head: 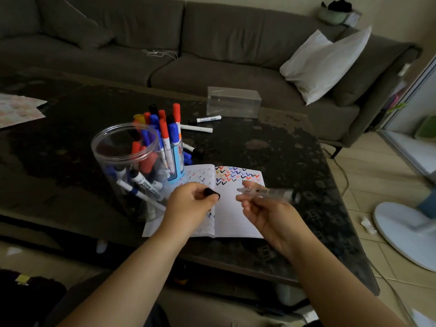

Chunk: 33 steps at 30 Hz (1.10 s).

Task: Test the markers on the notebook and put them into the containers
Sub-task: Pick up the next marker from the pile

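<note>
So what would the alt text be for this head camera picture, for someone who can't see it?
Over an open notebook marked with coloured ticks, a person's left hand pinches a black marker cap while the right hand holds the uncapped marker. On the dark table, a clear jar and a cup hold more markers.

Setting identified as a home living room: a long dark grey fabric sofa (pixel 165 50) with a white pillow (pixel 323 64) is seen behind a dark speckled stone coffee table (pixel 271 147) on a beige tiled floor (pixel 368 197).
</note>
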### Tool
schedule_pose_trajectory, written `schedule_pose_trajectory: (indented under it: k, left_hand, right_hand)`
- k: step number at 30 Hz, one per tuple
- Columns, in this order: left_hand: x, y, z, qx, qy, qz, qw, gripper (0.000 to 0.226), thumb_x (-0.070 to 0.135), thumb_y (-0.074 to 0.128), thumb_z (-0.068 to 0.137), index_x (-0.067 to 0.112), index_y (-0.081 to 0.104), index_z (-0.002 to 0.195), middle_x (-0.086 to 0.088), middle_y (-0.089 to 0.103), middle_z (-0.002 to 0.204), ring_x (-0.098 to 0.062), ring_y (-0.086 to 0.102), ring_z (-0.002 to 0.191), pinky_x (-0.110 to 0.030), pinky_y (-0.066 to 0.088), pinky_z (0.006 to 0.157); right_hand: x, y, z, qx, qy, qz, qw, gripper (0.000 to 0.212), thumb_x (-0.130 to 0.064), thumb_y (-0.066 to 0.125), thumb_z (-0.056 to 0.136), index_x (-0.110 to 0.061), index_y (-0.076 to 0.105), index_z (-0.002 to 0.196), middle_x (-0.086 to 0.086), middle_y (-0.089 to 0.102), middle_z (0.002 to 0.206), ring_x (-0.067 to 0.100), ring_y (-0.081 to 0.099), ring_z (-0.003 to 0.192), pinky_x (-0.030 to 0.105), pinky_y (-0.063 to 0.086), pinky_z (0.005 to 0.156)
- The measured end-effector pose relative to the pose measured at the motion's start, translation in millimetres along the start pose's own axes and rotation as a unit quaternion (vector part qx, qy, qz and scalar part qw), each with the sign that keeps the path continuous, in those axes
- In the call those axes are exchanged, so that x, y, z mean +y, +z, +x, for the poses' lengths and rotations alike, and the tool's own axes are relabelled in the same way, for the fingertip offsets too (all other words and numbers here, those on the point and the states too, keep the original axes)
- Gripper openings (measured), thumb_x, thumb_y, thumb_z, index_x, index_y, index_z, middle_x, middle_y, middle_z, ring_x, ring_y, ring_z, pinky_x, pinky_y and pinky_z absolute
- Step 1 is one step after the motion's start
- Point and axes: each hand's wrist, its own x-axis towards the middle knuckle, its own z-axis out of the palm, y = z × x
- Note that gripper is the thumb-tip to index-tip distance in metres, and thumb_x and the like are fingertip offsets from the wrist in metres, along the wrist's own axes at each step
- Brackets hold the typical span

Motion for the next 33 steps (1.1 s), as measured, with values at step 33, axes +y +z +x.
schedule_pose_trajectory:
  k: [33]
  left_hand:
    - [-43.5,40.9,46.4,-0.089,0.207,0.264,0.938,0.014,0.03,0.049,0.093,0.027,0.046,0.105,0.01,0.058,0.119,-0.009,0.045,0.113,-0.037,0.021,0.11]
  right_hand:
    - [30.9,-26.0,124.8,0.099,-0.231,-0.456,0.854,0.024,-0.011,0.064,0.086,0.0,0.052,0.069,-0.005,0.05,0.056,0.0,0.044,0.049,0.011,0.036,0.048]
